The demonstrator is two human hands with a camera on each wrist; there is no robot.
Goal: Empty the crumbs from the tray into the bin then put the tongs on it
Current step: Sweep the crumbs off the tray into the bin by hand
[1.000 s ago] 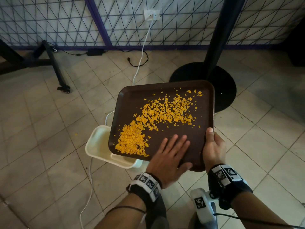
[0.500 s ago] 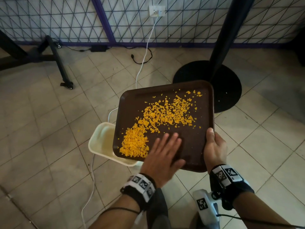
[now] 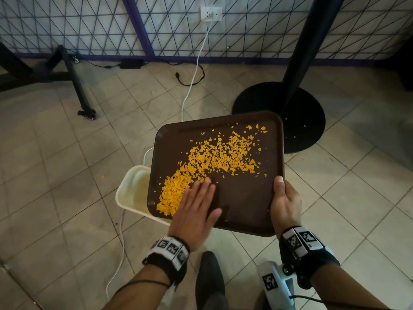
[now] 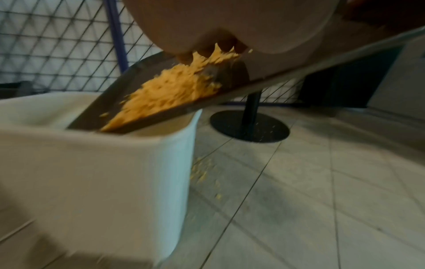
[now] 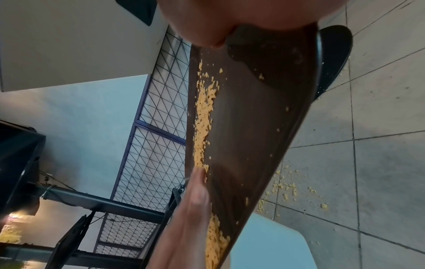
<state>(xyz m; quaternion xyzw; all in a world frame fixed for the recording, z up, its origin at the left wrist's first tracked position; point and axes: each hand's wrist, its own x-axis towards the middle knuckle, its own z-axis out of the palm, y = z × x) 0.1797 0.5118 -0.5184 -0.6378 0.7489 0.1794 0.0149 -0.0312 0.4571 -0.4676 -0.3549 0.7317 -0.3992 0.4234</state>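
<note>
A dark brown tray [image 3: 245, 198] is held tilted, its lower left corner over a cream bin [image 3: 131, 189] on the floor. Orange crumbs [image 3: 207, 159] lie scattered across the tray and piled at that low corner [image 4: 165, 94]. My right hand [image 3: 283, 200] grips the tray's near right edge, thumb on top. My left hand [image 3: 196, 204] lies flat on the tray with straight fingers [image 5: 195, 191] against the crumb pile. The bin [image 4: 92, 172] stands directly under the tray's [image 4: 230, 87] lip. No tongs are in view.
Tiled floor all around, with spilled crumbs [image 5: 285, 191] beside the bin. A black pole on a round base [image 3: 279, 115] stands behind the tray. A white cable [image 3: 192, 79] runs from a wall socket past the bin. A black wheeled frame leg [image 3: 78, 86] is at left.
My left hand has slid forward and leftward over the tray, from its near edge into the crumbs, pushing them toward the low corner. The right hand's grip stays the same.
</note>
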